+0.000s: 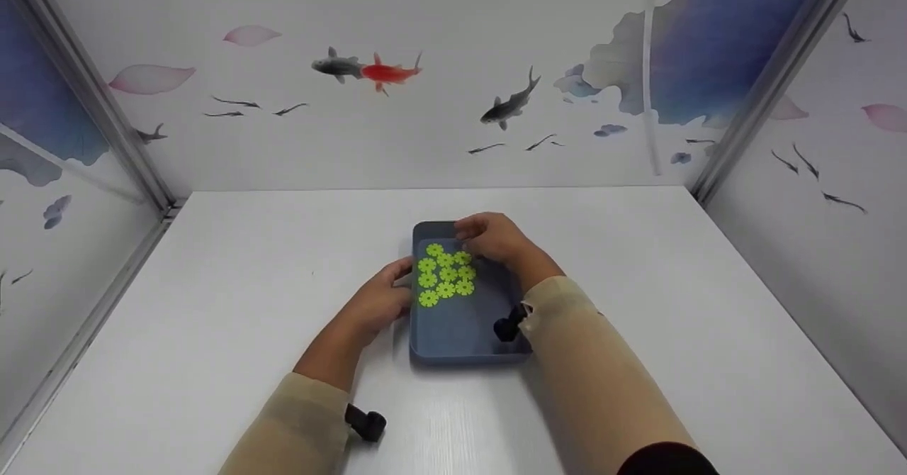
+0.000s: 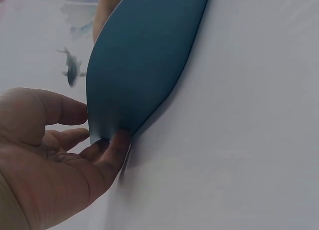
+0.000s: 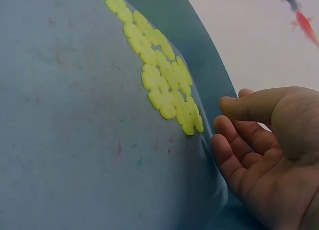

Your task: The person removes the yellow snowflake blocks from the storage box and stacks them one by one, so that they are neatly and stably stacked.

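Note:
A blue-grey rectangular tray [image 1: 464, 330] with raised walls lies on the table. Inside it, several lime-green notched, flower-shaped discs [image 1: 447, 274] lie flat, grouped toward the far left. My left hand [image 1: 379, 298] is at the tray's left side. In the left wrist view its thumb is at the rim and its fingertips [image 2: 119, 137] are against the lower part of the outer wall. My right hand [image 1: 496, 237] is over the tray's far right end, fingers loosely bent, nothing visible between them. The right wrist view shows its fingertips [image 3: 221, 142] close to the tray wall, beside the discs.
The white table [image 1: 283, 269] extends around the tray. Behind it stands a white panel [image 1: 439, 149] printed with fish and petals, and similar panels flank both sides. A black wrist device [image 1: 509, 325] on the right sleeve overlaps the tray's near right corner.

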Demonstrator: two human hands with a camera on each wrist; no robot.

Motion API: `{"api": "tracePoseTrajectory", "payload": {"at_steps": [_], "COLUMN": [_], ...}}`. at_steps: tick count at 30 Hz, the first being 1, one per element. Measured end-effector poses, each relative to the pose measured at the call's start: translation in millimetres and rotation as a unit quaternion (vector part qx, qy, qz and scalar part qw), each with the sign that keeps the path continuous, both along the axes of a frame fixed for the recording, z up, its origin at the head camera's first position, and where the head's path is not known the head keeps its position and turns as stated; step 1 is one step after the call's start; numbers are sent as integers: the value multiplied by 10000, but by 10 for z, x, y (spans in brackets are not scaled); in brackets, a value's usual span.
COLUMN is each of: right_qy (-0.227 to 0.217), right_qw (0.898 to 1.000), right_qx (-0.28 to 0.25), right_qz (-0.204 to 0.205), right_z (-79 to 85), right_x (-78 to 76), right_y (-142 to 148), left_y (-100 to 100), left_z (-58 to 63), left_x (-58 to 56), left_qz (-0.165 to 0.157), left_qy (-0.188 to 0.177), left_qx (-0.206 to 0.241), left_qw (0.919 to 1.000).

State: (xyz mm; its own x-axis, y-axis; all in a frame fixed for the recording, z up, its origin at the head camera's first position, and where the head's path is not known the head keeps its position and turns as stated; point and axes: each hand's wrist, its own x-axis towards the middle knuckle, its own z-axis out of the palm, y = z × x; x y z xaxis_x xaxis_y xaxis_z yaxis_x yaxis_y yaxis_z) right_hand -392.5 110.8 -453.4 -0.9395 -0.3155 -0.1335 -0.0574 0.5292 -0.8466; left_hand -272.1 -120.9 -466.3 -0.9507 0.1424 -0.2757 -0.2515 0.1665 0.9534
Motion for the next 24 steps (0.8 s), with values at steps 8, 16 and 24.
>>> {"api": "tracePoseTrajectory", "payload": {"at_steps": [8,16,24], "right_qy": [-83,-116,-119], "right_qw": [9996,9986,9981], "right_qx": [258,461,529], "right_qz": [61,219,302], "right_z": [-51,-75,-96], "right_x": [-60,-70,-57], "right_y": [2,54,62], "left_y": [-11,-14,-15], "left_z": [-5,4,7], "left_x": [-8,-9,-6], "left_qz": [-28,-39,-54], "left_qy": [10,-62,-49], "left_qx": [-3,-40,14], "left_qw": [10000,10000,10000]}}
